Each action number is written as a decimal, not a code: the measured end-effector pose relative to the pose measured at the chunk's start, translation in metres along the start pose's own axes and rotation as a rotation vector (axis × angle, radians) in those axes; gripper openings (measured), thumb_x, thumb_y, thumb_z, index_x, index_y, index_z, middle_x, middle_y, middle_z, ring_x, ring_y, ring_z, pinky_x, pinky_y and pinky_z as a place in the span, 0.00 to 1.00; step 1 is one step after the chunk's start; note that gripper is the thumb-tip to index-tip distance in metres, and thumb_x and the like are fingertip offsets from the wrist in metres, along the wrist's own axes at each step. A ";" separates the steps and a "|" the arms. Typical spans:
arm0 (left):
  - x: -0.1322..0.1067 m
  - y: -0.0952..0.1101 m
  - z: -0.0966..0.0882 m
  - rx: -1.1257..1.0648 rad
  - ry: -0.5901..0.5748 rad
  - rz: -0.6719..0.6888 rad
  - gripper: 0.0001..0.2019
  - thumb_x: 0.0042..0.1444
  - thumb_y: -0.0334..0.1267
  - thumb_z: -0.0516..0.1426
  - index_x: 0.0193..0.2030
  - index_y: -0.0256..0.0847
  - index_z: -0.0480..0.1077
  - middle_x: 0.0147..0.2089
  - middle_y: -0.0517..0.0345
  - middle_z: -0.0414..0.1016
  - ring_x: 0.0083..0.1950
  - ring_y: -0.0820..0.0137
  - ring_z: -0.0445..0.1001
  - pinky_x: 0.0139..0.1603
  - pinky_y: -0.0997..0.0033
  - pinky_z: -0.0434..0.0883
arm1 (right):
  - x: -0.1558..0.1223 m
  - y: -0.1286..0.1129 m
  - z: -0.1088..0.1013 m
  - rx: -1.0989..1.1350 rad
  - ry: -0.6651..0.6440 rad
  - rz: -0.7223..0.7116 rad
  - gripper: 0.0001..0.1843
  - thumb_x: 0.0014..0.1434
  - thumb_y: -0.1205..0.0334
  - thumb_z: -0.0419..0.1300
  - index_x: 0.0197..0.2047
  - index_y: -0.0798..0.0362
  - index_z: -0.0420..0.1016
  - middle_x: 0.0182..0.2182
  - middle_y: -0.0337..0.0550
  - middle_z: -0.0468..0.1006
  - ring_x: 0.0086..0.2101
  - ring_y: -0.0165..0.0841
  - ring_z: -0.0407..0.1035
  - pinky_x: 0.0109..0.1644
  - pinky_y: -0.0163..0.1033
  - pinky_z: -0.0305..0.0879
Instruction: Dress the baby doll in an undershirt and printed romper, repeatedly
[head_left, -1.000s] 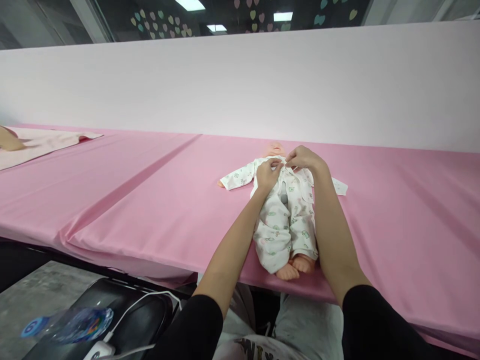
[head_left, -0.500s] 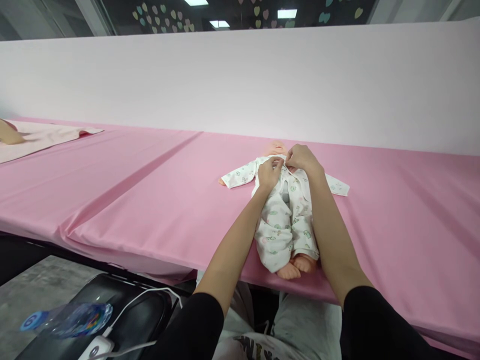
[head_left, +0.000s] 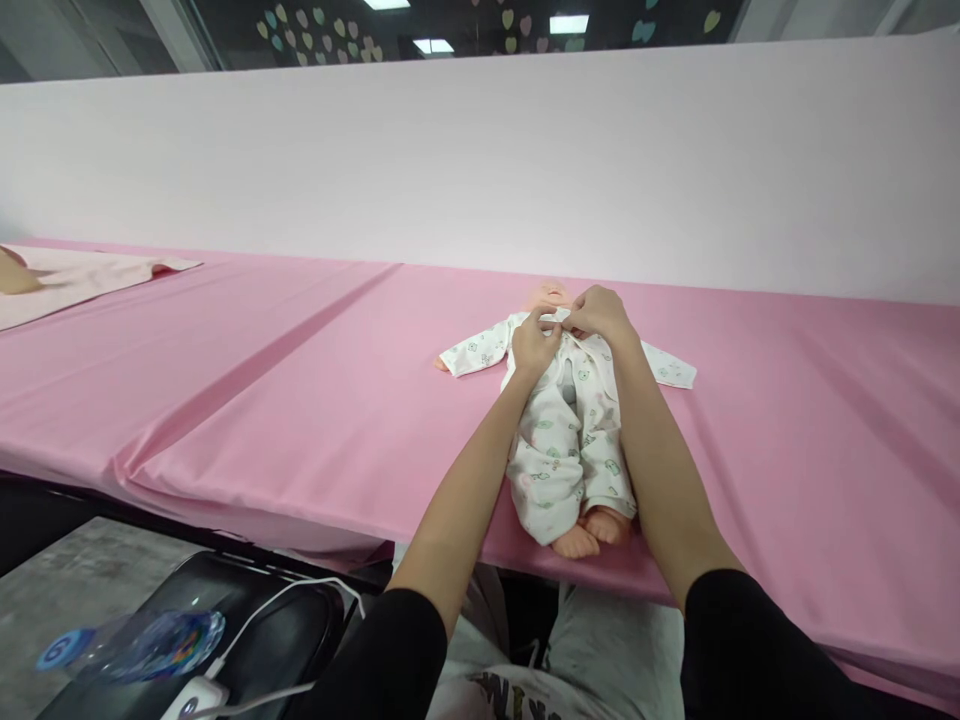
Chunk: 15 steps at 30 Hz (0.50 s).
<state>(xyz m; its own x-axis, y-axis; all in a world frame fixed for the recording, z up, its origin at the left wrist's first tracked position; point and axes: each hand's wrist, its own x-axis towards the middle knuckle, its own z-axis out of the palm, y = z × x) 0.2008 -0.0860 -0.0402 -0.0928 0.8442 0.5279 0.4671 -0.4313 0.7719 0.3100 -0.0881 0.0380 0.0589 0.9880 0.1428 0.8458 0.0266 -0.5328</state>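
Note:
A baby doll [head_left: 576, 545] lies on its back on the pink-covered table, head at the far side and bare feet towards me. It wears a white printed outfit [head_left: 547, 445], sleeves stretched out to both sides. My left hand [head_left: 536, 342] is closed at the upper chest, fingers pinching the front of the outfit. Right beside it, my right hand [head_left: 600, 312] pinches the cloth just below the doll's chin. The fingertips of both hands nearly meet. Whatever fastening lies between them is too small to make out.
The pink table cover [head_left: 315, 400] has raised folds. A pale cloth [head_left: 97, 280] with a tan object on it lies far left. White panel [head_left: 480, 170] stands behind the table. Lower left, a black chair [head_left: 277, 640] bears a plastic bottle [head_left: 161, 645] and a white cabled device [head_left: 196, 695].
My right hand has shifted slightly left, and its fingertips now come closer to those of my left hand. The doll stays in place; the whole view has moved a little.

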 end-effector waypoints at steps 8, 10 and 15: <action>-0.003 -0.002 -0.002 -0.132 0.041 0.000 0.09 0.51 0.34 0.57 0.41 0.44 0.68 0.33 0.62 0.79 0.34 0.70 0.76 0.39 0.73 0.67 | 0.008 0.022 0.000 0.631 -0.199 0.200 0.05 0.48 0.77 0.60 0.24 0.61 0.71 0.18 0.41 0.73 0.21 0.26 0.69 0.27 0.29 0.71; -0.003 -0.002 -0.002 -0.131 0.035 0.005 0.08 0.52 0.34 0.56 0.40 0.44 0.68 0.33 0.62 0.79 0.35 0.70 0.77 0.40 0.73 0.68 | 0.009 0.024 0.000 0.639 -0.214 0.193 0.04 0.50 0.77 0.60 0.25 0.62 0.71 0.18 0.42 0.73 0.21 0.26 0.70 0.27 0.28 0.71; -0.012 -0.006 -0.009 -0.078 -0.042 0.124 0.09 0.55 0.29 0.51 0.39 0.42 0.69 0.39 0.60 0.78 0.42 0.71 0.75 0.46 0.72 0.68 | 0.001 0.015 -0.010 0.370 -0.228 0.140 0.04 0.50 0.75 0.62 0.25 0.63 0.71 0.18 0.44 0.73 0.20 0.29 0.70 0.25 0.31 0.72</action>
<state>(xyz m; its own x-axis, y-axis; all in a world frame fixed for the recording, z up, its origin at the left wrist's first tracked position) 0.1907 -0.0968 -0.0483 -0.0012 0.7949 0.6068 0.4029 -0.5549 0.7278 0.3280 -0.0887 0.0387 0.0056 0.9931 -0.1167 0.5894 -0.0976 -0.8020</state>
